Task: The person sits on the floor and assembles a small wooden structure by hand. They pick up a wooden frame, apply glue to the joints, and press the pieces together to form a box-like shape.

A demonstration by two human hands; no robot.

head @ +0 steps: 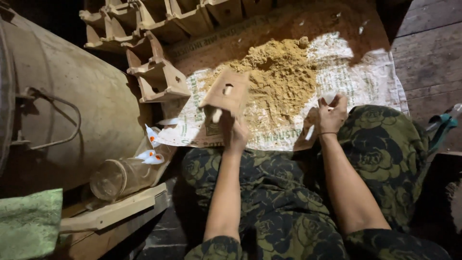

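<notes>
The left hand (pixel 236 132) grips a wooden mould (pixel 226 91) from below, tilted up above the near edge of the sand heap (pixel 279 72) on the printed sack (pixel 365 82). The right hand (pixel 332 113) hangs just beside the heap with fingers curled, perhaps pinching a little sand, though the dim light leaves that unclear. Dusting goes best with the mould held steady over the sack, so that spill lands on it; more moulds (pixel 159 77) lie stacked to the left.

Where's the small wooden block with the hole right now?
In the head view, the wooden block is centre frame, held up in the left hand above the sawdust pile.
</notes>
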